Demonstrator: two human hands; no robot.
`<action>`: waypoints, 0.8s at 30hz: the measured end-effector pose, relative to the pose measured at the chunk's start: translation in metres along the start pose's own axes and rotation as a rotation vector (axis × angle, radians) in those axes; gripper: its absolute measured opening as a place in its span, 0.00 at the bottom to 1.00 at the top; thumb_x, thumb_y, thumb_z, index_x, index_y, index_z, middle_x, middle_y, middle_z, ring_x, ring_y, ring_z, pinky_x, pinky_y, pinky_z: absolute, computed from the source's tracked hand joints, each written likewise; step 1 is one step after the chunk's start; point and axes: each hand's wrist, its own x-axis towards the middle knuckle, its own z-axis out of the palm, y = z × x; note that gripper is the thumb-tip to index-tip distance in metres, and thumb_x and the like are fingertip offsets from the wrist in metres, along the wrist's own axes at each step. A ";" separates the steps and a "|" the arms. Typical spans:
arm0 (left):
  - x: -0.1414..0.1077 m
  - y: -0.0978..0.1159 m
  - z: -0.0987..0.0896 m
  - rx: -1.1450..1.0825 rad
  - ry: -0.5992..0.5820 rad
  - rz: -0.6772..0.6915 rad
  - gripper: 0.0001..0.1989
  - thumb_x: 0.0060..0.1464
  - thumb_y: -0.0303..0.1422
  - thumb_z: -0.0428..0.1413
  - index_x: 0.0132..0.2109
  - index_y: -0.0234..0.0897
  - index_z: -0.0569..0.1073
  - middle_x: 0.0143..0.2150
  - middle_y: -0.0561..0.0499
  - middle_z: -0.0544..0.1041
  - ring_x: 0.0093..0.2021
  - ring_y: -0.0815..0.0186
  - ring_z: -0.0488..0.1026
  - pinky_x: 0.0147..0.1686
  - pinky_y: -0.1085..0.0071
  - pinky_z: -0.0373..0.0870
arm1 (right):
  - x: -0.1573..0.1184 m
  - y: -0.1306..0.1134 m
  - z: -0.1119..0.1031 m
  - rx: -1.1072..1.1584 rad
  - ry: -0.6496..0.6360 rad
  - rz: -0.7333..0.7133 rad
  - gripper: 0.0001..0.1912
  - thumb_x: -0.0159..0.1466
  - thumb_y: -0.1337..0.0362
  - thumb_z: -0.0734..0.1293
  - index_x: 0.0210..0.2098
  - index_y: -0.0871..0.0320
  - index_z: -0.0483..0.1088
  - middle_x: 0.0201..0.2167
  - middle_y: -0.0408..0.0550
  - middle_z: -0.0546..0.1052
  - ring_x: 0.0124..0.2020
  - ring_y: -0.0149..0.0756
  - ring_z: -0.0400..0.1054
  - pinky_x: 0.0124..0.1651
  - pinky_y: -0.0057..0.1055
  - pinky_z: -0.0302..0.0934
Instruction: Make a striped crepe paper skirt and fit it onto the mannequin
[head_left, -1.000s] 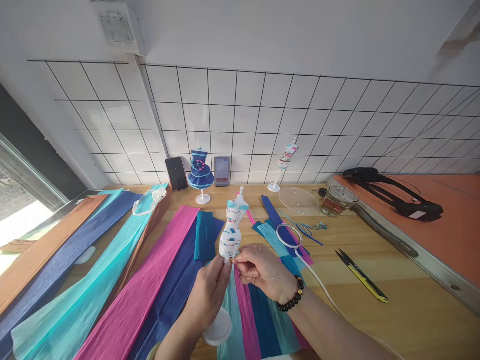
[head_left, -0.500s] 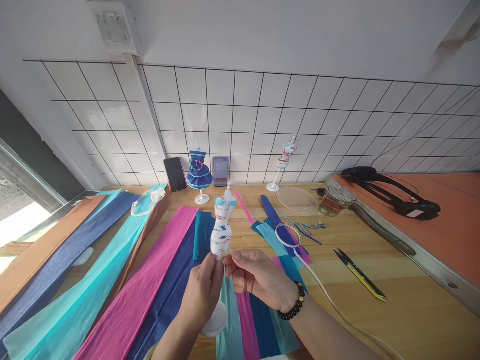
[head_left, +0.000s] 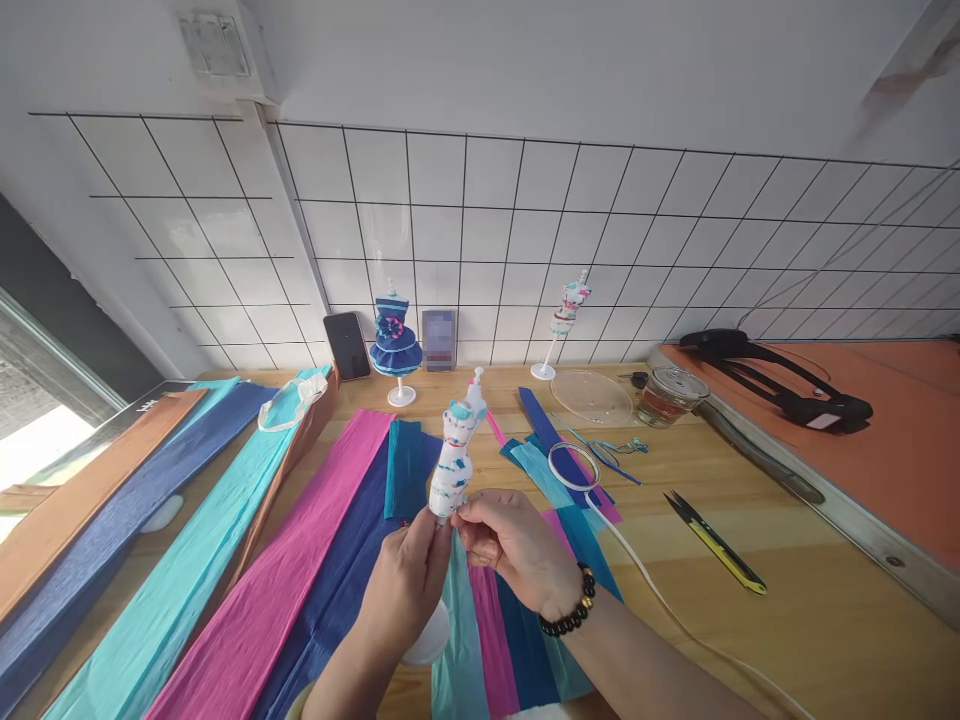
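A miniature dress form (head_left: 454, 462), its white torso patched with blue and red bits, is tilted to the right in front of me. My left hand (head_left: 409, 575) is closed around the stem just under the torso. The round white base (head_left: 429, 640) shows below, partly behind that wrist. My right hand (head_left: 517, 550), with a beaded bracelet at the wrist, pinches at the torso's lower right edge. Whatever lies between those fingertips is hidden. Beneath both hands are crepe paper strips in light teal (head_left: 459, 640), pink (head_left: 491, 630) and dark blue.
Long crepe paper sheets (head_left: 277, 560) cover the left side. At the back stand a dress form in a blue dress (head_left: 396, 345), another dress form (head_left: 568, 310) and a phone (head_left: 347, 346). To the right lie a white ring with a cable (head_left: 574, 467), tweezers (head_left: 716, 542) and a jar (head_left: 671, 395).
The dress form has gone from nearly upright to leaning right. My right fingertips have moved slightly up against its lower edge. The view has shifted a little.
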 end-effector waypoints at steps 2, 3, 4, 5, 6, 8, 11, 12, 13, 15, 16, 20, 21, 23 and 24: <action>0.000 0.002 0.000 -0.052 -0.022 -0.029 0.13 0.60 0.27 0.43 0.27 0.41 0.54 0.20 0.60 0.56 0.18 0.73 0.53 0.20 0.75 0.50 | 0.001 0.000 0.000 -0.047 0.020 -0.033 0.08 0.50 0.67 0.66 0.15 0.60 0.70 0.11 0.39 0.65 0.14 0.21 0.49 0.20 0.26 0.40; -0.001 0.003 0.000 -0.098 -0.040 -0.055 0.13 0.60 0.28 0.42 0.26 0.41 0.54 0.20 0.60 0.56 0.19 0.73 0.52 0.20 0.75 0.50 | 0.002 -0.001 -0.001 -0.072 0.026 -0.046 0.09 0.50 0.68 0.65 0.15 0.60 0.69 0.11 0.40 0.65 0.14 0.22 0.49 0.20 0.26 0.39; -0.001 0.004 0.000 -0.156 -0.059 -0.090 0.13 0.61 0.30 0.42 0.26 0.41 0.54 0.20 0.60 0.56 0.19 0.73 0.52 0.20 0.75 0.50 | 0.002 -0.001 -0.003 -0.094 0.028 -0.053 0.09 0.49 0.69 0.65 0.14 0.60 0.69 0.11 0.40 0.65 0.14 0.22 0.50 0.20 0.26 0.38; -0.001 0.006 -0.001 -0.224 -0.083 -0.136 0.13 0.61 0.32 0.42 0.26 0.41 0.54 0.19 0.60 0.56 0.19 0.73 0.52 0.20 0.75 0.51 | 0.003 -0.002 -0.004 -0.112 0.025 -0.056 0.09 0.49 0.69 0.65 0.14 0.60 0.69 0.10 0.40 0.66 0.14 0.22 0.50 0.20 0.26 0.38; -0.001 0.007 -0.001 -0.297 -0.109 -0.189 0.14 0.61 0.34 0.42 0.26 0.41 0.54 0.19 0.60 0.57 0.19 0.73 0.53 0.20 0.75 0.51 | 0.003 -0.003 -0.006 -0.125 0.018 -0.055 0.09 0.49 0.69 0.64 0.14 0.61 0.69 0.10 0.39 0.66 0.13 0.21 0.49 0.19 0.26 0.38; -0.001 0.010 -0.002 -0.437 -0.163 -0.297 0.15 0.61 0.38 0.42 0.27 0.40 0.56 0.18 0.61 0.57 0.18 0.74 0.53 0.19 0.75 0.51 | 0.003 -0.005 -0.009 -0.139 -0.015 -0.045 0.08 0.49 0.69 0.64 0.15 0.61 0.69 0.10 0.39 0.65 0.13 0.21 0.49 0.20 0.26 0.38; 0.002 0.015 -0.006 -0.612 -0.231 -0.402 0.15 0.61 0.41 0.43 0.27 0.39 0.58 0.15 0.62 0.58 0.17 0.74 0.53 0.18 0.76 0.51 | 0.002 -0.008 -0.013 -0.143 -0.099 -0.027 0.08 0.50 0.68 0.65 0.16 0.61 0.70 0.11 0.39 0.66 0.14 0.21 0.49 0.20 0.26 0.39; 0.003 0.017 -0.007 -0.652 -0.241 -0.414 0.15 0.61 0.41 0.43 0.28 0.39 0.58 0.14 0.62 0.58 0.16 0.74 0.53 0.18 0.75 0.51 | 0.002 -0.008 -0.015 -0.143 -0.132 -0.023 0.08 0.51 0.67 0.65 0.17 0.61 0.70 0.12 0.40 0.66 0.14 0.21 0.49 0.20 0.26 0.40; 0.004 0.018 -0.008 -0.683 -0.248 -0.421 0.15 0.61 0.41 0.43 0.28 0.39 0.59 0.13 0.62 0.58 0.15 0.75 0.52 0.18 0.75 0.51 | 0.001 -0.008 -0.017 -0.144 -0.166 -0.019 0.08 0.52 0.66 0.66 0.18 0.62 0.71 0.14 0.40 0.67 0.15 0.21 0.50 0.21 0.26 0.41; 0.006 0.018 -0.009 -0.715 -0.256 -0.428 0.15 0.60 0.41 0.44 0.29 0.38 0.61 0.13 0.62 0.59 0.15 0.75 0.52 0.18 0.75 0.51 | -0.001 -0.008 -0.022 -0.147 -0.226 -0.014 0.09 0.55 0.62 0.67 0.23 0.62 0.73 0.18 0.43 0.71 0.17 0.22 0.52 0.22 0.26 0.43; 0.006 0.018 -0.010 -0.719 -0.255 -0.432 0.15 0.60 0.42 0.44 0.29 0.38 0.61 0.13 0.62 0.59 0.15 0.75 0.52 0.18 0.75 0.51 | -0.003 -0.008 -0.024 -0.148 -0.257 -0.012 0.10 0.56 0.60 0.67 0.26 0.62 0.73 0.22 0.44 0.72 0.18 0.22 0.54 0.24 0.26 0.45; 0.004 0.009 -0.008 -0.653 -0.171 -0.455 0.14 0.60 0.42 0.44 0.29 0.39 0.59 0.15 0.62 0.58 0.16 0.74 0.53 0.18 0.75 0.50 | -0.011 -0.009 -0.034 -0.239 -0.364 -0.021 0.17 0.61 0.53 0.63 0.35 0.62 0.73 0.30 0.48 0.73 0.23 0.25 0.58 0.28 0.28 0.51; 0.003 0.006 -0.007 -0.603 -0.139 -0.448 0.15 0.60 0.42 0.43 0.29 0.39 0.59 0.16 0.62 0.57 0.16 0.74 0.53 0.18 0.75 0.50 | -0.013 -0.010 -0.035 -0.317 -0.357 -0.045 0.19 0.62 0.51 0.61 0.34 0.62 0.73 0.28 0.46 0.72 0.23 0.26 0.58 0.28 0.28 0.51; 0.002 0.001 -0.005 -0.461 -0.101 -0.386 0.16 0.60 0.41 0.43 0.27 0.40 0.56 0.18 0.61 0.56 0.18 0.74 0.52 0.20 0.75 0.50 | -0.014 -0.010 -0.034 -0.507 -0.258 -0.129 0.21 0.63 0.50 0.60 0.29 0.61 0.71 0.21 0.41 0.67 0.21 0.26 0.56 0.26 0.27 0.50; 0.002 0.000 -0.005 -0.386 -0.097 -0.341 0.16 0.60 0.41 0.43 0.26 0.40 0.55 0.19 0.61 0.54 0.19 0.73 0.51 0.20 0.74 0.50 | -0.015 -0.010 -0.033 -0.592 -0.184 -0.175 0.20 0.63 0.50 0.60 0.27 0.60 0.69 0.19 0.39 0.64 0.21 0.26 0.55 0.26 0.27 0.49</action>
